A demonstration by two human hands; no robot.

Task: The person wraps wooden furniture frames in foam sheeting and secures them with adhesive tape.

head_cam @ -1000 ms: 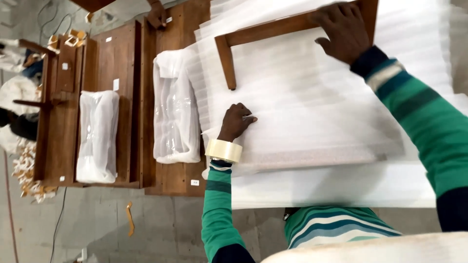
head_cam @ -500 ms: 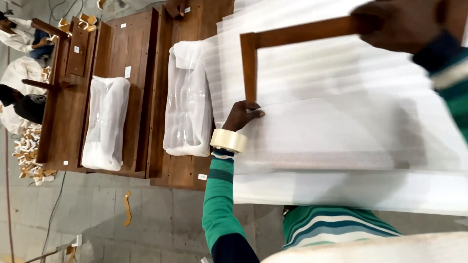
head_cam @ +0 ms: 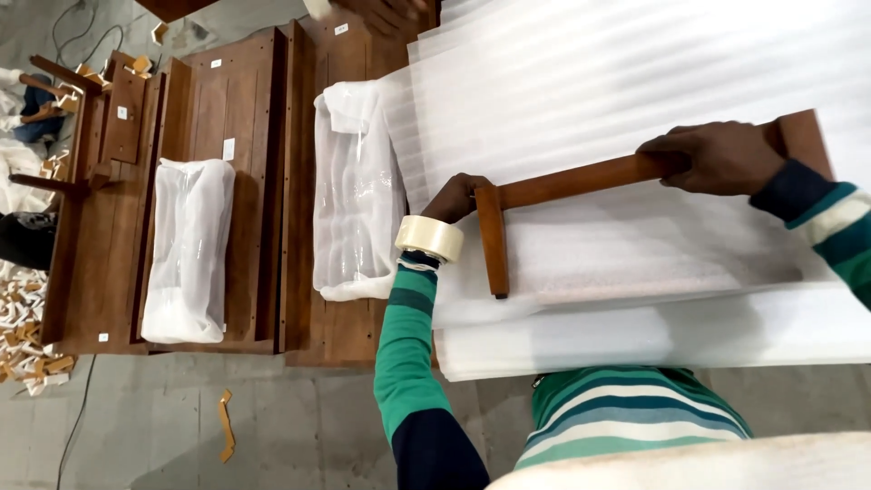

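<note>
A brown wooden frame piece [head_cam: 581,181], L-shaped with a short leg pointing toward me, lies on a stack of white foam sheets [head_cam: 635,82]. My right hand [head_cam: 717,159] grips its long rail near the right end. My left hand [head_cam: 454,198] holds the corner where the short leg meets the rail. A roll of clear packing tape [head_cam: 429,238] sits around my left wrist like a bracelet. Both sleeves are green with stripes.
Left of the foam stand dark wooden panels [head_cam: 209,118] with two white plastic-wrapped bundles [head_cam: 186,249] [head_cam: 356,195] on them. Small wooden parts [head_cam: 54,91] and scraps [head_cam: 27,345] lie at the far left. A small wooden offcut [head_cam: 225,425] lies on the grey floor.
The wooden frame piece has come down the foam toward me, with my right hand still on its rail. My left hand has moved from the foam onto the frame's corner.
</note>
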